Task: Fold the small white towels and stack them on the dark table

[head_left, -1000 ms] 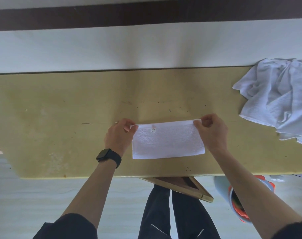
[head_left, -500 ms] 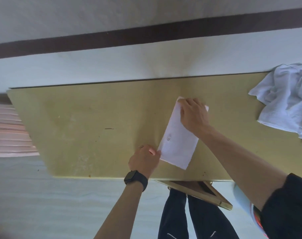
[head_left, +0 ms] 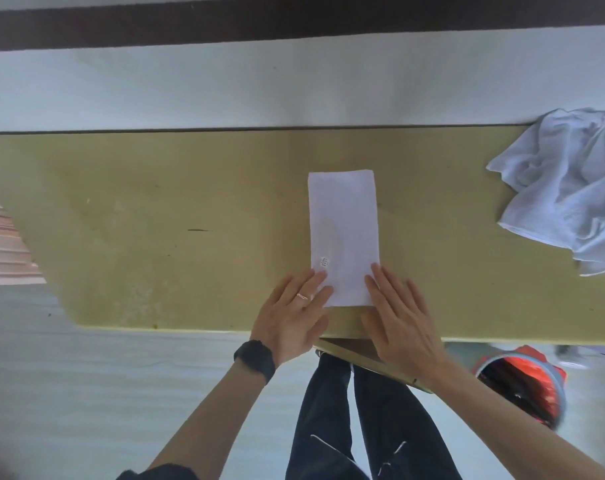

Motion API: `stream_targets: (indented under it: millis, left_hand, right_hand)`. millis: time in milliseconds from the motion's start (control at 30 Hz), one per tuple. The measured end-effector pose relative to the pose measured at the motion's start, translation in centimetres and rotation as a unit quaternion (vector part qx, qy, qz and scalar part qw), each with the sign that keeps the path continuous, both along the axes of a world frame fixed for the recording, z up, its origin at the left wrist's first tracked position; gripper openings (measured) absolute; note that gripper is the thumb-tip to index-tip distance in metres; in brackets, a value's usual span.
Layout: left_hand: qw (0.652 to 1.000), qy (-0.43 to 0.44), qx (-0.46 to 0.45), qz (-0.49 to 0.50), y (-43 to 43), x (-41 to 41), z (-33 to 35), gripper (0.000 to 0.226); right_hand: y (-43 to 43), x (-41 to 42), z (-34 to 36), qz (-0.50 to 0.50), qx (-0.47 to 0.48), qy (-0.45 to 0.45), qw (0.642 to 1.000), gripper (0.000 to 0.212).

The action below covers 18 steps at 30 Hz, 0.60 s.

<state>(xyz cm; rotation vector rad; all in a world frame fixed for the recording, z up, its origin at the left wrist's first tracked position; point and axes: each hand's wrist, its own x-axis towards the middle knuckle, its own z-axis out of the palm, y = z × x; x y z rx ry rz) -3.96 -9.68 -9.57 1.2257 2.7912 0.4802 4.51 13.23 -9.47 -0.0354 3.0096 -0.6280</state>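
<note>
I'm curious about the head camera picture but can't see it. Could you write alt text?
Seen from above, a person's left hand and right hand lie flat, fingers straight, fingertips on the near corners of a narrow folded white towel on a tan table. A crumpled pile of white towels sits at the table's right end.

The long folded white cloth towel (head_left: 342,233) is showing a soft, matt, finely textured face, the flat yellow-olive tabletop (head_left: 190,202) is looking matt and scuffed with small dark marks, and the crumpled pile of white cloth towels (head_left: 564,188) is looking soft and wrinkled.
</note>
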Motion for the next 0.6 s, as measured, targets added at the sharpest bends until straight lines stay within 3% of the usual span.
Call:
stream_targets:
  millis: [167,367,500,600]
  left_hand:
    - [0.995,-0.039,-0.061,-0.064,-1.4,1.6,-1.7,0.057]
    - [0.998,0.02,-0.016,-0.054,-1.5,3.7,-2.2,0.045]
    - [0.998,0.021,0.029,-0.055,-1.0,3.8,-1.3,0.038]
    - [0.998,0.014,0.041,-0.054,-1.1,3.5,-1.4,0.021]
  right_hand:
    - [0.8,2.8,-1.4,0.063,0.054,-0.04,0.996,0.075]
    - [0.8,4.9,-3.3,0.046,0.041,0.095,0.994,0.03]
    - [0.7,5.2,-3.2,0.041,-0.003,0.123,0.992,0.023]
    - [0.7,5.1,-2.8,0.037,-0.032,0.122,0.991,0.018]
